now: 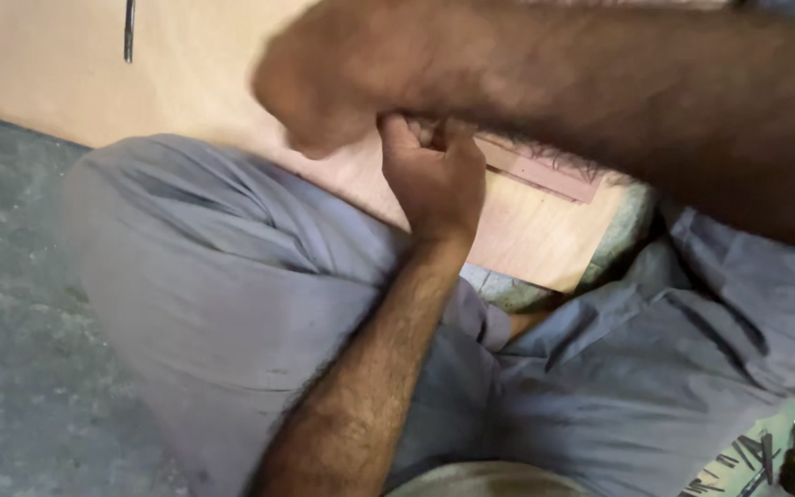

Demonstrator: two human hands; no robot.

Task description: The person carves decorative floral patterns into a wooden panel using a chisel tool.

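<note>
Plywood covers the floor ahead: a pale board (545, 235) lies flat, and both hands meet over it. The person sits at the board's near edge, with grey trousers (232, 294) bunched against it. The right hand (315, 97) reaches across from the board's right side, close to the camera and blurred with motion. It looks balled up, but I cannot tell whether its fingers grip anything. The left hand (434, 179) rises from below, knuckles up. Its fingers (443, 133) are curled tight with the thumb pressed in, and anything pinched inside is hidden. A thin reddish strip (545, 175) lies on the board just right of this hand.

From here, the left fist seems best kept low and steady on the board while the right one moves. The two hands are almost touching, so knuckles are at risk.

The raised knee crowds the board's left side. A dark metal rod (128, 29) lies at the board's far left. Small tools (756, 460) lie on a green mat off its near right corner.
</note>
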